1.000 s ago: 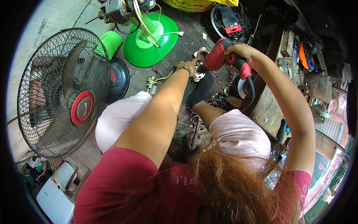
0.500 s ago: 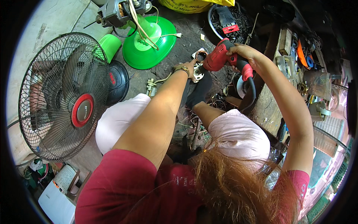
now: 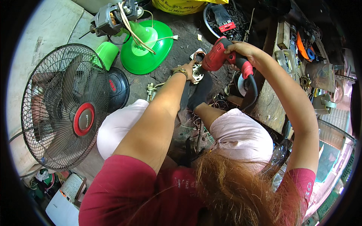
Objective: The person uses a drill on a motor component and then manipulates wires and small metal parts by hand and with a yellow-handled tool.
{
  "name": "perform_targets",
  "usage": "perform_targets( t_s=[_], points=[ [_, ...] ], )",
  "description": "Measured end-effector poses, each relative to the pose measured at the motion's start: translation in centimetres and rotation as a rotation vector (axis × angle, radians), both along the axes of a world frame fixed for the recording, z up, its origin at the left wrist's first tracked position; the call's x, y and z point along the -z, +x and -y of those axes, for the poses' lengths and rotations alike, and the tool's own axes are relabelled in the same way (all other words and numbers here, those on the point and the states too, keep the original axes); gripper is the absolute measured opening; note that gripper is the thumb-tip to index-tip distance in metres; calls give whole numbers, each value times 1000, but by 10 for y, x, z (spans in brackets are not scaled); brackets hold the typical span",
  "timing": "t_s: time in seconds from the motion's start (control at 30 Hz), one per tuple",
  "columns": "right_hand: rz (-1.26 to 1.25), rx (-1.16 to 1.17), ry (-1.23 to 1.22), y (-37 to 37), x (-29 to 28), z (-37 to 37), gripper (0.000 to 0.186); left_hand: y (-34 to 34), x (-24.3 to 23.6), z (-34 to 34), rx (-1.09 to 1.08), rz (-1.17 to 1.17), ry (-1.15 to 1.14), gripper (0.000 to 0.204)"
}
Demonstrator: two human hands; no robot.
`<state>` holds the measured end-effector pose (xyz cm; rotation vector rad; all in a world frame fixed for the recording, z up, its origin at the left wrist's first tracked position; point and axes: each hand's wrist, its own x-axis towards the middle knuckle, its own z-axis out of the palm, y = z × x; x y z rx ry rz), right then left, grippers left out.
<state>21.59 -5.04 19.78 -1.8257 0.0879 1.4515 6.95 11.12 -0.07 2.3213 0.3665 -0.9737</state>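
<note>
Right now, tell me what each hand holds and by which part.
Right hand grips the red power drill by its handle; left hand steadies the metal motor part at its edge.

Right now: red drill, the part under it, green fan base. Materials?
Red drill: matte red plastic housing with black trim, held in the right hand. Motor part at the left hand: looks like bare grey metal, dull sheen. Green fan base: glossy moulded plastic, smooth highlights.

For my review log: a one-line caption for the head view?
Right hand grips red power drill; left hand steadies metal motor part.
</note>
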Motion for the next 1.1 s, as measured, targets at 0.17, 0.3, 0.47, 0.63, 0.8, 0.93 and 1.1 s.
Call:
perform_targets(
  t_s=[0.17,0.3,0.47,0.63,0.8,0.93,1.1],
  points=[
    [1,22,-4,3,2,3,28,3,-11,7,15,-2,43,104],
    [20,42,-22,-2,11,-1,27,3,-5,5,0,13,-6,103],
    [-1,58,-25,3,3,2,28,0,9,2,8,47,13,103],
    [91,31,-15,-5,1,4,30,3,8,9,7,51,31,102],
    [92,61,52,-17,3,-1,30,0,18,0,8,78,25,103],
    [82,43,47,-8,5,10,33,3,7,9,12,55,1,105],
    [53,55,36,-18,-3,7,35,4,1,6,15,-4,31,107]
  ],
)
